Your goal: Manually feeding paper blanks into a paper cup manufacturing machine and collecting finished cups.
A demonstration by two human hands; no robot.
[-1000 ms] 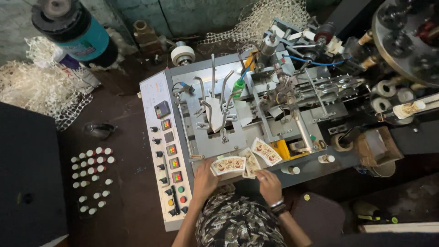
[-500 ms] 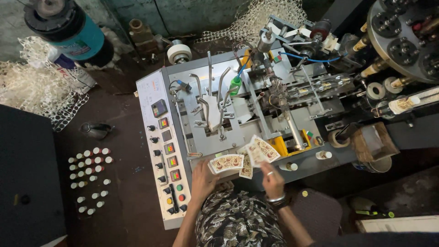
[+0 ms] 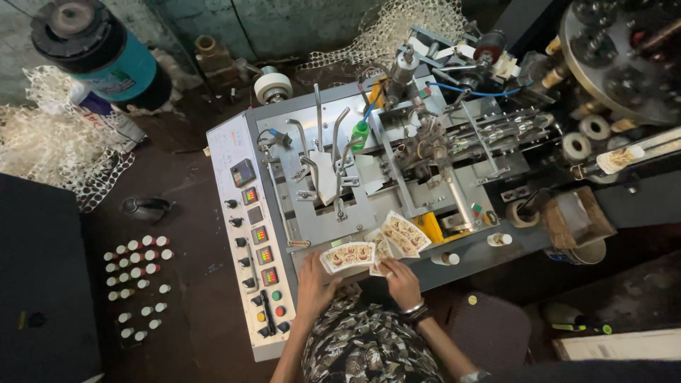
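Both hands work at the machine's (image 3: 340, 206) front edge: the left hand (image 3: 312, 280) grips a fanned stack of printed paper blanks (image 3: 347, 257), while the right hand (image 3: 401, 276) pinches further blanks (image 3: 404, 234) beside it, apparently keeping them squared for feeding.

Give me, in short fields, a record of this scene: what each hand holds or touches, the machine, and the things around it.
left hand: holds a fan-shaped stack of printed paper blanks
right hand: touches more printed blanks, fanned on the machine's edge
machine: grey, with metal guides and rollers
control panel: on the person's left, small displays, knobs, coloured buttons
floor, left: rows of small white-capped bottles
behind the machine: white netted scrap
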